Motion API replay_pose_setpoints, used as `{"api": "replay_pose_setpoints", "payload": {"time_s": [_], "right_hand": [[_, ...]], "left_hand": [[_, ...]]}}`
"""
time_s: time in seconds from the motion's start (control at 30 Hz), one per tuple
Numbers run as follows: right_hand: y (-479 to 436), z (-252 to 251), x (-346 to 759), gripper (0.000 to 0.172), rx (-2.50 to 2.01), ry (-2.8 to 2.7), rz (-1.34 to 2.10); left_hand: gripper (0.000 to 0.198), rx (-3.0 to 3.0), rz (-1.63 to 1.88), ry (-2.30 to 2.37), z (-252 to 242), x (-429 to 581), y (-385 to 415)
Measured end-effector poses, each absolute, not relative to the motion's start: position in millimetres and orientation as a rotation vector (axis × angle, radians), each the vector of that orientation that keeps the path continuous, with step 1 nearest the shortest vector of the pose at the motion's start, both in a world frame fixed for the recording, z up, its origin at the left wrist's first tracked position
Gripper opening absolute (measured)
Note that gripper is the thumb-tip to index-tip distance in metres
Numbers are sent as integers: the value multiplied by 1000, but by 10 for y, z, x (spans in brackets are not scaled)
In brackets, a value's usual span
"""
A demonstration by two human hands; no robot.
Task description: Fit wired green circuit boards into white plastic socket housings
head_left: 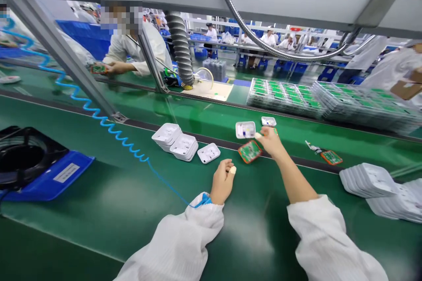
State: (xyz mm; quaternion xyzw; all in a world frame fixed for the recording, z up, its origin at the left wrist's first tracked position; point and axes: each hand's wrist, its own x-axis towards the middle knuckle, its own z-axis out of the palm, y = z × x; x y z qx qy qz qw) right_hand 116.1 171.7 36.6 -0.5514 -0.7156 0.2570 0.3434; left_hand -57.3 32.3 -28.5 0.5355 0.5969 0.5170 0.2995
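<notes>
My left hand (222, 182) is low over the green work surface, fingers loosely curled, thumb apart, nothing visible in it. A finger cot covers its thumb, and a blue wrist strap circles the cuff. My right hand (271, 142) reaches over the far edge strip with fingers closed; what they grip is hidden. Just left of it is a blurred green circuit board (249, 152) with an orange rim. Beyond lie a white plastic housing (245, 130) with parts inside and a smaller one (268, 121). Nearest my left hand sits an empty white housing (209, 153).
Stacked white housings (183, 146) stand left, with more stacks (369, 180) at right. Another orange-rimmed board (331, 157) with wires lies beyond the strip. A black fan (24, 153), coiled blue cord (114, 129), metal post (66, 48), board trays (283, 96) and a co-worker (141, 48) surround the area.
</notes>
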Motion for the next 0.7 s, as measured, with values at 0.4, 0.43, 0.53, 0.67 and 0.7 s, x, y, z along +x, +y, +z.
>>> {"api": "replay_pose_setpoints", "payload": {"time_s": [0.4, 0.43, 0.53, 0.67, 0.7], "right_hand": [[2223, -59, 2475, 39, -2404, -1809, -249], [2248, -93, 2515, 39, -2438, -1788, -274], [2357, -151, 2536, 32, -2475, -1825, -313], [2476, -156, 2436, 26, -2408, -2026, -325], [2483, -155, 2402, 26, -2386, -2074, -324]], "left_hand": [[28, 1730, 1121, 1625, -288, -407, 316], [27, 1745, 1110, 1624, -288, -404, 316], [26, 1775, 1085, 1624, -288, -405, 316], [25, 1794, 1079, 1638, -280, -403, 319], [25, 1798, 1077, 1639, -278, -402, 319]]}}
